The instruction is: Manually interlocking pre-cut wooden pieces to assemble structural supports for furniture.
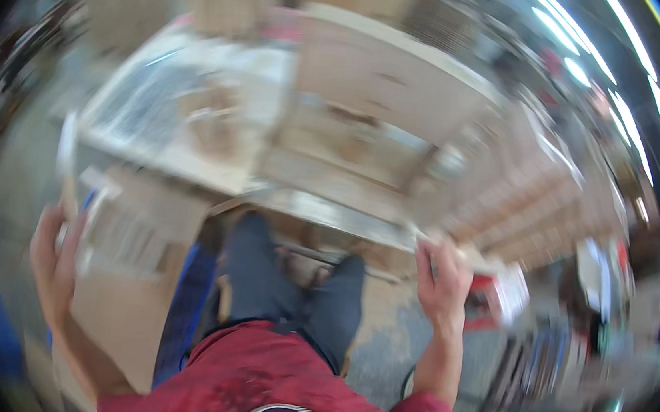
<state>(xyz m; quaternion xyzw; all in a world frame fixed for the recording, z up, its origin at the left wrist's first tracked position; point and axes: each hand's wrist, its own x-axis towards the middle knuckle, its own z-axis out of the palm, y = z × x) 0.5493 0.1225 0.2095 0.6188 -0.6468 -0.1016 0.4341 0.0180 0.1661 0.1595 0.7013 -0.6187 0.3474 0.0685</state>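
Both hands are raised out to the sides of a seated person in a red shirt point(280, 378) and dark trousers point(282, 281). At about eight o'clock the left hand point(55, 257) closes its fingers on the edge of a pale flat sheet point(115, 224), probably card or thin board, which lies over a brown cardboard box point(122, 313) just beside the left leg. At about four o'clock the right hand point(443, 282) curls over the near corner of a long pale wooden panel point(330, 202) that runs across in front of the knees; motion blur hides whether the fingers clamp it or only rest on it.

That panel looks stiff and fairly heavy, with hard edges, so it would likely handle best taken along the long edge with a hand toward each end, not by one corner. By contrast, the sheet seems light and bendable and may sag if held at one edge.

Beyond, at twelve o'clock, stands a cluttered workbench point(195, 111) with more pale boards point(392, 76).
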